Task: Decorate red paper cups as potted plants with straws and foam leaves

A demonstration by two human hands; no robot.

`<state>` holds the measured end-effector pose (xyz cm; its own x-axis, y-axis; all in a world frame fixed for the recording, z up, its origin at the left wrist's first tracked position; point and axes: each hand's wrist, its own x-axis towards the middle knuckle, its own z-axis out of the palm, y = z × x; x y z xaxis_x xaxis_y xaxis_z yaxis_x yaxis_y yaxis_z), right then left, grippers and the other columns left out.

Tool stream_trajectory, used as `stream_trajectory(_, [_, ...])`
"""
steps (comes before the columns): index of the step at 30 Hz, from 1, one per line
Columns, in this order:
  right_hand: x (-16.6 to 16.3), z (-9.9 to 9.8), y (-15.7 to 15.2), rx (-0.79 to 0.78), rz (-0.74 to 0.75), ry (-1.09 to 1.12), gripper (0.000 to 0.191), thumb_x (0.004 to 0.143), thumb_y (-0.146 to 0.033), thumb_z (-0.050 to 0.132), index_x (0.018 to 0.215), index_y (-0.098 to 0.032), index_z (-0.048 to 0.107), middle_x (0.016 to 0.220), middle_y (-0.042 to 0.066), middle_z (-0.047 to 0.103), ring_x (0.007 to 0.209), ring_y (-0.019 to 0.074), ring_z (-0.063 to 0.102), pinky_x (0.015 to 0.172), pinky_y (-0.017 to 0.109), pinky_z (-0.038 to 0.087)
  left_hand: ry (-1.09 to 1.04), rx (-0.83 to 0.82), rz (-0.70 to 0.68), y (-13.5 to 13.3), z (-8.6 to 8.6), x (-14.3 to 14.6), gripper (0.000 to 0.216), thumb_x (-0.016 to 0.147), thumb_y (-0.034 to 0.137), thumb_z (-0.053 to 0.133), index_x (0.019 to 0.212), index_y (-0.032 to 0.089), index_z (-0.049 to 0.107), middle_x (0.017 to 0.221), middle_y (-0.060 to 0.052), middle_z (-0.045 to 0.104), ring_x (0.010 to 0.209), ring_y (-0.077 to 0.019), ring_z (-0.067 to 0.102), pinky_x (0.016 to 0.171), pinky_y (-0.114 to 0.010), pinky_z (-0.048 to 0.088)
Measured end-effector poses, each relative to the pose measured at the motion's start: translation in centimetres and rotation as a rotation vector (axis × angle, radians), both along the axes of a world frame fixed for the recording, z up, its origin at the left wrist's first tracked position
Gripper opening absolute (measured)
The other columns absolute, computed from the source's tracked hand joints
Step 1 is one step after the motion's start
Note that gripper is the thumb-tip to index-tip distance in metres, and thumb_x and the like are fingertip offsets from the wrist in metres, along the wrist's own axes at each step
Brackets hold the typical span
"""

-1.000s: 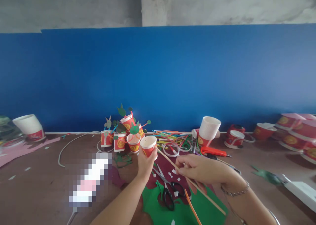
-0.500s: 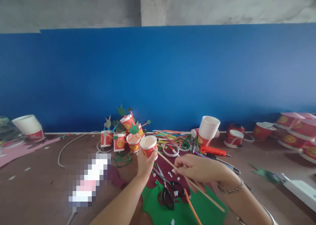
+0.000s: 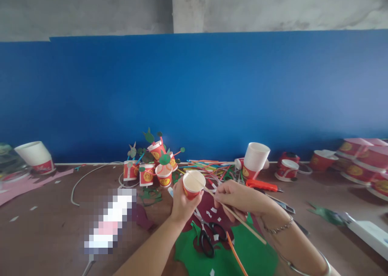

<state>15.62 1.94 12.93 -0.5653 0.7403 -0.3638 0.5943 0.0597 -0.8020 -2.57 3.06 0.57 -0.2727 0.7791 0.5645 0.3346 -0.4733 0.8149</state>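
Note:
My left hand (image 3: pixel 181 203) is wrapped round a small red paper cup (image 3: pixel 194 184) with a white inside, held up over the brown table and tipped toward me. My right hand (image 3: pixel 239 198) pinches a thin wooden stick (image 3: pixel 233 216) whose far tip reaches into the cup's mouth. The stick slants down to the right, past my wrist and its bracelet (image 3: pixel 277 228). Black-handled scissors (image 3: pixel 207 235) lie below both hands on red and green felt (image 3: pixel 224 255).
A cluster of decorated red cups (image 3: pixel 151 163) with green paper leaves stands behind. Coloured straws (image 3: pixel 212 170), a stack of white cups (image 3: pixel 255 159), an orange cutter (image 3: pixel 261 184) and more red cups (image 3: pixel 360 159) lie along the blue wall. A tipped cup stack (image 3: pixel 34 154) sits far left.
The left hand has shifted the cup right and tilted its mouth toward me. The stick's tip, earlier against the cup's side, now sits inside the rim.

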Motion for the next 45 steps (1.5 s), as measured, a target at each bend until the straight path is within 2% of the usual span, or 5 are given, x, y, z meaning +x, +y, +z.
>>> stream_trajectory(13, [0.0, -0.4, 0.3, 0.008, 0.01, -0.022, 0.022, 0.08, -0.025, 0.045, 0.067, -0.015, 0.059, 0.036, -0.004, 0.052, 0.023, 0.0041, 0.035, 0.027, 0.012, 0.029, 0.193, -0.005, 0.059, -0.1, -0.1, -0.1, 0.048, 0.066, 0.03, 0.072, 0.109, 0.018, 0.053, 0.102, -0.01, 0.061, 0.097, -0.0275, 0.058, 0.087, -0.043, 0.046])
stream_trajectory(24, [-0.1, -0.4, 0.2, 0.04, 0.02, -0.02, 0.021, 0.079, -0.025, 0.045, 0.065, -0.016, 0.059, 0.036, -0.005, 0.051, 0.025, 0.0044, 0.034, 0.028, 0.014, 0.027, 0.205, 0.003, 0.036, -0.4, 0.5, 0.0, 0.044, 0.066, 0.029, 0.072, 0.105, 0.017, 0.054, 0.102, -0.01, 0.061, 0.098, -0.0282, 0.057, 0.086, -0.042, 0.045])
stream_trajectory(35, [-0.8, -0.2, -0.2, 0.118, 0.0, -0.085, 0.025, 0.079, -0.025, 0.043, 0.062, -0.016, 0.058, 0.042, -0.002, 0.054, 0.028, 0.0052, 0.037, 0.031, 0.016, 0.029, 0.205, -0.016, 0.046, -0.6, 0.0, 0.4, 0.041, 0.065, 0.027, 0.072, 0.1, 0.018, 0.051, 0.094, -0.008, 0.06, 0.092, -0.0266, 0.058, 0.082, -0.042, 0.046])
stream_trajectory(39, [-1.9, -0.9, -0.2, 0.221, -0.052, -0.122, 0.031, 0.078, -0.02, 0.041, 0.048, -0.017, 0.049, 0.04, -0.001, 0.052, 0.031, 0.0075, 0.042, 0.034, 0.018, 0.031, 0.334, 0.073, -0.062, -1.2, -0.2, 1.0, 0.041, 0.064, 0.015, 0.066, 0.102, 0.018, 0.054, 0.096, -0.008, 0.06, 0.094, -0.0259, 0.057, 0.084, -0.042, 0.045])
stream_trajectory(45, [-1.9, -0.7, -0.9, 0.297, -0.048, -0.158, 0.044, 0.084, -0.031, 0.042, 0.041, -0.018, 0.043, 0.036, 0.001, 0.05, 0.032, 0.0074, 0.045, 0.037, 0.017, 0.034, 0.184, -0.013, -0.073, -0.8, -0.2, 0.9, 0.045, 0.06, 0.016, 0.069, 0.103, 0.018, 0.055, 0.097, -0.008, 0.061, 0.092, -0.0252, 0.058, 0.083, -0.04, 0.046])
